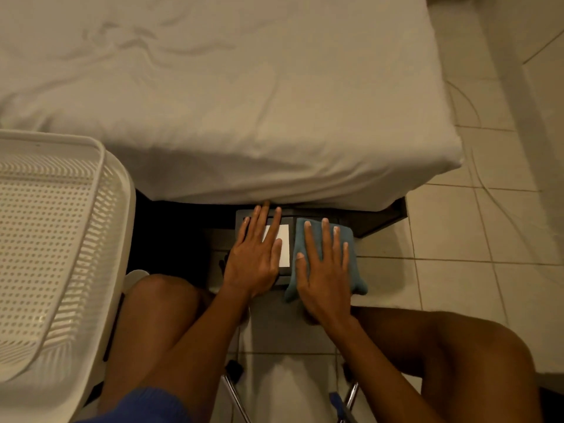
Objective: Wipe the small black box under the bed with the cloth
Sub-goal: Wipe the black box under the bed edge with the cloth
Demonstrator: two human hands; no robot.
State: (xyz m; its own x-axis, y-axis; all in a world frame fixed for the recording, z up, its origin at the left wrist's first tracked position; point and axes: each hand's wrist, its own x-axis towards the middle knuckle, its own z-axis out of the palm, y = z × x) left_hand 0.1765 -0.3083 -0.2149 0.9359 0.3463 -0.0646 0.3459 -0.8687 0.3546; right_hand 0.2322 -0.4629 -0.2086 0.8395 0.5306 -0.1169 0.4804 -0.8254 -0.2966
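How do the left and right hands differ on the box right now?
The left hand lies bare on the black box, partly covering its white label; the right hand presses the blue cloth. The left hand reaches further toward the bed; the right hand sits nearer the person. Both are flat, palm down, fingers spread.

Bed (244,117) overhangs the box (285,274); laundry basket (55,239) crowds left; right floor (473,239) open.
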